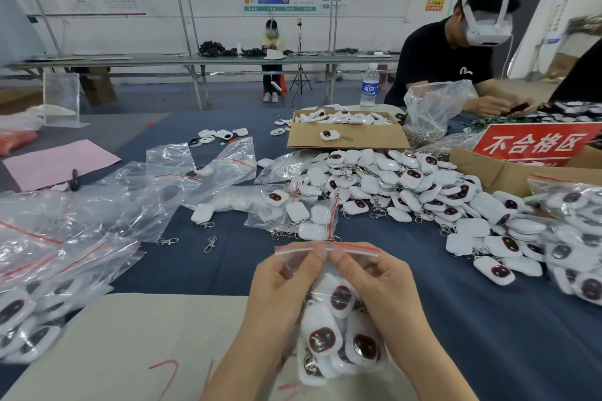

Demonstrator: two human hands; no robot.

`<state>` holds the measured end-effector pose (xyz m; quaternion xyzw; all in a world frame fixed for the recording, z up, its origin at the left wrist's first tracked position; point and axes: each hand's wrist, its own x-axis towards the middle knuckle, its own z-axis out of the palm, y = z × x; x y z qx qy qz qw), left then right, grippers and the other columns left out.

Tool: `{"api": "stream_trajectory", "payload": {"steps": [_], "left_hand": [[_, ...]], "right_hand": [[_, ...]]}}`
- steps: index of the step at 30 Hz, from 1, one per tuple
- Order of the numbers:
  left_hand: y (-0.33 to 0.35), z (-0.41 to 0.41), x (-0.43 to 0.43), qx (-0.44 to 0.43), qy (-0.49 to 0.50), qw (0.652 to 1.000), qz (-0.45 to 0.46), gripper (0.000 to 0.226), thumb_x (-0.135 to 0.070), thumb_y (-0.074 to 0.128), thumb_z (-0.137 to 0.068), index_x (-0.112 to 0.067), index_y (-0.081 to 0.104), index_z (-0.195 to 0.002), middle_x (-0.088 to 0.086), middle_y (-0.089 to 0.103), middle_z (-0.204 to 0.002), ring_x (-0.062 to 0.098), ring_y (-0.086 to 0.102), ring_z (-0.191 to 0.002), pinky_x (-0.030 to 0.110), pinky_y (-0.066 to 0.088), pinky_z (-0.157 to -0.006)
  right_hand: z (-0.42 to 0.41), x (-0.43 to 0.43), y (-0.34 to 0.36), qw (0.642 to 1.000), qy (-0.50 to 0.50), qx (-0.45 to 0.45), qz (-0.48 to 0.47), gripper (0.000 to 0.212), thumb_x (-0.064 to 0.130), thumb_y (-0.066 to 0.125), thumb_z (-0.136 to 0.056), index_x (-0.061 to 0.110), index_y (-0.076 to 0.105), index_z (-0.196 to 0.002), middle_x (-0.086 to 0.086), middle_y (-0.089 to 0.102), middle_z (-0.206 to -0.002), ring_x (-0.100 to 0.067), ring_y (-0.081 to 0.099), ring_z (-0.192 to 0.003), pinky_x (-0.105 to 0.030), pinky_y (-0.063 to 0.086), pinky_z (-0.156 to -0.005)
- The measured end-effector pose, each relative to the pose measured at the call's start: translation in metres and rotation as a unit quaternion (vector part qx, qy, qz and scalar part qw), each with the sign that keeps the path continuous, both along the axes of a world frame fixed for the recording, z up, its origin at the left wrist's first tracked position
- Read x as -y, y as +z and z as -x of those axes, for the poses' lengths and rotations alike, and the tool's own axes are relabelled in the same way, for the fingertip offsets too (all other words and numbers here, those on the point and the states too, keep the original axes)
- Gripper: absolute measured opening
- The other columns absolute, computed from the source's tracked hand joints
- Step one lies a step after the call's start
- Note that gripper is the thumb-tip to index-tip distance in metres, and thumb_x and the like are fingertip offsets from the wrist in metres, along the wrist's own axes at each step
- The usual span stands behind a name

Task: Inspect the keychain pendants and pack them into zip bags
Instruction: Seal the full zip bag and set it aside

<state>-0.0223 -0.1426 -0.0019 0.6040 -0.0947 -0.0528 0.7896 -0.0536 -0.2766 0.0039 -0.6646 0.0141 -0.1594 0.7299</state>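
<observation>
Over table (195,264) | left hand (280,286), right hand (378,283) pinch red-sealed zip bag (353,250) | white pendants (322,338) inside

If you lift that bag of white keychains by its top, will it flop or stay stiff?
Probably floppy: the zip bag is thin clear film, crumpling where the left hand and right hand pinch its top. It likely sags bottom-heavy, since several pendants bunch low inside. The glossy film may feel slippery.
</observation>
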Motion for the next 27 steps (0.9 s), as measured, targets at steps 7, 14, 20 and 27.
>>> {"api": "stream_trajectory", "payload": {"steps": [7,14,20,27], "left_hand": [[0.0002,0.0016,0.0003,-0.004,-0.002,1.0,-0.003,0.023,-0.033,0.073,-0.082,-0.013,0.081,-0.09,0.012,0.078,-0.083,0.02,0.074,-0.073,0.024,0.055,-0.061],[0.0025,0.0031,0.0019,-0.016,-0.023,0.999,0.021,0.03,-0.032,0.069,-0.088,-0.004,0.077,-0.099,0.021,0.076,-0.092,0.028,0.074,-0.083,0.029,0.058,-0.069],[0.0005,0.0025,0.0034,-0.039,-0.012,0.999,0.011,0.034,-0.038,0.074,-0.08,-0.01,0.079,-0.098,0.022,0.076,-0.091,0.034,0.074,-0.085,0.035,0.059,-0.072],[0.0026,0.0034,0.0017,-0.015,-0.003,1.0,-0.011,0.031,-0.039,0.072,-0.081,-0.013,0.08,-0.095,0.015,0.078,-0.089,0.026,0.074,-0.08,0.029,0.058,-0.069]], "right_hand": [[0.0004,0.0019,-0.0009,1.0,0.011,-0.007,-0.007,0.018,0.037,0.073,-0.078,0.023,0.08,-0.088,-0.002,0.078,-0.087,-0.014,0.075,-0.078,-0.018,0.054,-0.065],[0.0002,0.0026,-0.0014,1.0,0.007,-0.008,0.004,0.007,0.021,0.073,-0.088,0.023,0.08,-0.088,-0.001,0.078,-0.088,-0.014,0.075,-0.081,-0.017,0.054,-0.065],[0.0003,0.0017,-0.0033,0.999,-0.02,-0.013,0.025,0.012,0.015,0.072,-0.091,0.024,0.077,-0.085,0.001,0.078,-0.083,-0.009,0.074,-0.073,-0.016,0.053,-0.062],[0.001,0.0013,-0.0012,1.0,-0.01,-0.016,0.025,0.013,0.017,0.071,-0.092,0.026,0.078,-0.087,0.001,0.078,-0.084,-0.011,0.074,-0.075,-0.017,0.054,-0.063]]}}
